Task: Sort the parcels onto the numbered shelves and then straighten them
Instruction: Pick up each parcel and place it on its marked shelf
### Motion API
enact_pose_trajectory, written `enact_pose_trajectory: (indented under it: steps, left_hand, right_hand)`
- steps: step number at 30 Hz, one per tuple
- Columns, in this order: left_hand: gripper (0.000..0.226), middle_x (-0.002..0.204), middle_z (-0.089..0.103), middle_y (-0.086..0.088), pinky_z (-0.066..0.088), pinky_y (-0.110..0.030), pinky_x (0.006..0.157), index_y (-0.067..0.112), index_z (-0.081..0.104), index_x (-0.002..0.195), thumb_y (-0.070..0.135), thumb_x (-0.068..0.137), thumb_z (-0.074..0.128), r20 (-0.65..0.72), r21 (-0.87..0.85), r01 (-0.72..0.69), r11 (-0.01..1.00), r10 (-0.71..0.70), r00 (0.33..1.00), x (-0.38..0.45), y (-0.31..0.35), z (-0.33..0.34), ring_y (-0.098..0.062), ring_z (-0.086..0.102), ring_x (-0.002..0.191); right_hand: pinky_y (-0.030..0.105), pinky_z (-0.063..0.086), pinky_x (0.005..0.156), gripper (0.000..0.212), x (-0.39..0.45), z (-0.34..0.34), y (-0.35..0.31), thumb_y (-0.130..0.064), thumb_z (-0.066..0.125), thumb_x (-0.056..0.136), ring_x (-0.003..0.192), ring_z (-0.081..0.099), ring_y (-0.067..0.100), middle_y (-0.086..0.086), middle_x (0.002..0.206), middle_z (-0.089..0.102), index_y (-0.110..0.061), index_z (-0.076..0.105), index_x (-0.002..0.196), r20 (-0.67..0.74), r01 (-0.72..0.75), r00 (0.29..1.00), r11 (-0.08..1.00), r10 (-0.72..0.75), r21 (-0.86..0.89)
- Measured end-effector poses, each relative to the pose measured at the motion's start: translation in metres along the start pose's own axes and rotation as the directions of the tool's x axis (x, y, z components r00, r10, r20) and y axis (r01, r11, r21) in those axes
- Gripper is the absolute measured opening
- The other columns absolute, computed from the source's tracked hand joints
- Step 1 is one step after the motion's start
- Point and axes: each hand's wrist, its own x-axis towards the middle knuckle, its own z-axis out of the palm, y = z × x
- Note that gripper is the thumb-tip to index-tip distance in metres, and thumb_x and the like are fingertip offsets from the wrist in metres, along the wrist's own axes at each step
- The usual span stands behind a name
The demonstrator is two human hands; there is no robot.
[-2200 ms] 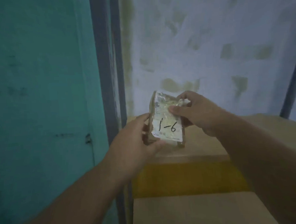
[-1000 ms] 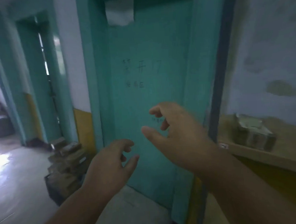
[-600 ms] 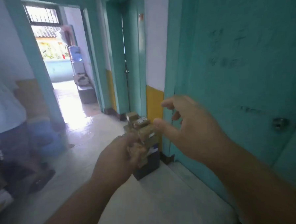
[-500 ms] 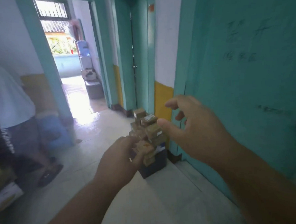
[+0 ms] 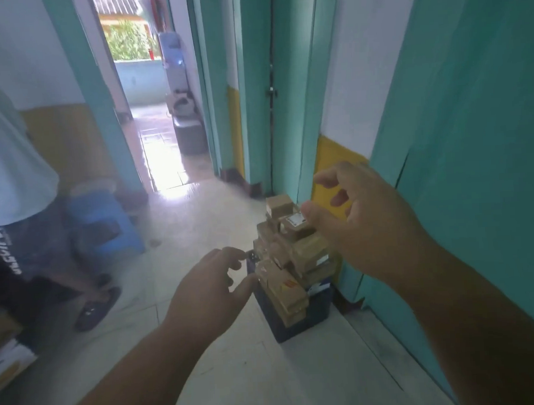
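The teal door [image 5: 472,129] walls off everything from 1 to 4 o'clock. Pale floor [image 5: 220,344] lies open from 6 toward 12 o'clock, narrowing into a bright doorway [image 5: 148,84]. A standing person [image 5: 15,200], cut off by the edge, fills 9 o'clock beside a blurred blue stool [image 5: 106,223]. The parcels [image 5: 290,263] are heaped on a dark crate [image 5: 299,318] at centre, against the door frame. The right hand [image 5: 363,225] is loosely curled and empty, overlapping the heap's top; the left hand [image 5: 211,289], likewise relaxed and empty, sits just left. Parcel labels are unreadable.
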Motion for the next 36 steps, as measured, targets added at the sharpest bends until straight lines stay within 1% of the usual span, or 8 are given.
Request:
enact_pose_trajectory:
  steps: [4, 9, 14, 17, 23, 28, 31, 36]
  left_hand:
    - [0.034, 0.106, 0.058, 0.019, 0.046, -0.012, 0.066, 0.037, 0.057, 0.121, 0.050, 0.090, 0.062, 0.066, -0.010, -0.002, 1.000, 0.003, 0.998, 0.076, -0.039, 0.028, 0.002, 0.058, 0.081]
    - [0.034, 0.102, 0.057, 0.020, 0.040, -0.008, 0.065, 0.037, 0.058, 0.120, 0.048, 0.089, 0.065, 0.133, -0.026, -0.086, 0.996, 0.089, 0.987, 0.200, -0.093, 0.059, 0.001, 0.057, 0.081]
    - [0.037, 0.109, 0.060, 0.016, 0.048, -0.019, 0.072, 0.040, 0.055, 0.126, 0.048, 0.091, 0.062, 0.277, -0.079, -0.140, 0.987, 0.157, 0.948, 0.319, -0.117, 0.086, -0.004, 0.060, 0.088]
    - [0.035, 0.111, 0.059, 0.018, 0.044, -0.017, 0.071, 0.040, 0.056, 0.124, 0.048, 0.091, 0.062, 0.380, -0.087, -0.157, 0.984, 0.179, 0.908, 0.382, -0.120, 0.115, -0.005, 0.059, 0.093]
    - [0.032, 0.110, 0.060, 0.011, 0.051, -0.028, 0.078, 0.033, 0.059, 0.118, 0.047, 0.089, 0.060, 0.452, -0.078, -0.158, 0.984, 0.176, 0.875, 0.492, -0.117, 0.182, -0.011, 0.060, 0.094]
    - [0.036, 0.114, 0.061, 0.008, 0.056, -0.034, 0.084, 0.033, 0.059, 0.123, 0.039, 0.088, 0.063, 0.570, -0.021, -0.170, 0.985, 0.151, 0.808, 0.557, -0.130, 0.218, -0.014, 0.061, 0.098]
    - [0.034, 0.117, 0.059, 0.008, 0.056, -0.030, 0.081, 0.032, 0.058, 0.124, 0.037, 0.091, 0.060, 0.577, -0.017, -0.199, 0.980, 0.172, 0.799, 0.600, -0.147, 0.246, -0.013, 0.060, 0.098]
    - [0.039, 0.126, 0.054, 0.001, 0.056, -0.040, 0.086, 0.029, 0.054, 0.129, 0.031, 0.090, 0.057, 0.707, -0.004, -0.203, 0.979, 0.146, 0.692, 0.670, -0.180, 0.309, -0.019, 0.055, 0.102]
  right_hand:
    - [0.024, 0.043, 0.080, 0.040, 0.064, 0.054, 0.029, -0.050, 0.058, 0.088, 0.098, 0.051, 0.004, -0.015, 0.116, 0.049, -0.034, 0.054, 0.125, 0.032, -0.049, 0.998, 0.998, 0.050, -0.027]
    - [0.029, 0.045, 0.088, 0.041, 0.150, 0.115, 0.066, -0.049, 0.060, 0.088, 0.109, 0.051, 0.008, -0.012, 0.123, 0.050, -0.033, 0.054, 0.125, -0.030, -0.152, 0.988, 0.985, 0.150, -0.085]
    - [0.019, 0.037, 0.071, 0.043, 0.228, 0.140, 0.101, -0.053, 0.057, 0.089, 0.097, 0.049, 0.008, -0.012, 0.106, 0.047, -0.029, 0.056, 0.124, -0.086, -0.232, 0.972, 0.955, 0.220, -0.184]
    - [0.010, 0.030, 0.070, 0.048, 0.262, 0.152, 0.135, -0.058, 0.051, 0.087, 0.096, 0.048, 0.007, -0.011, 0.107, 0.047, -0.027, 0.057, 0.124, -0.106, -0.298, 0.954, 0.929, 0.280, -0.220]
    - [0.009, 0.031, 0.070, 0.048, 0.330, 0.189, 0.224, -0.055, 0.054, 0.084, 0.098, 0.048, 0.004, -0.010, 0.114, 0.050, -0.028, 0.056, 0.124, -0.074, -0.386, 0.923, 0.903, 0.378, -0.188]
    - [0.007, 0.032, 0.073, 0.041, 0.383, 0.224, 0.275, -0.049, 0.057, 0.089, 0.100, 0.049, 0.005, -0.009, 0.116, 0.052, -0.027, 0.056, 0.124, -0.028, -0.478, 0.876, 0.859, 0.481, -0.183]
    - [0.006, 0.033, 0.071, 0.044, 0.413, 0.252, 0.296, -0.049, 0.055, 0.090, 0.099, 0.047, 0.003, -0.010, 0.113, 0.051, -0.025, 0.055, 0.127, -0.019, -0.522, 0.848, 0.829, 0.529, -0.201]
    - [0.007, 0.035, 0.069, 0.043, 0.452, 0.310, 0.327, -0.050, 0.054, 0.090, 0.094, 0.050, 0.005, -0.011, 0.111, 0.049, -0.025, 0.056, 0.125, -0.108, -0.662, 0.746, 0.714, 0.657, -0.228]
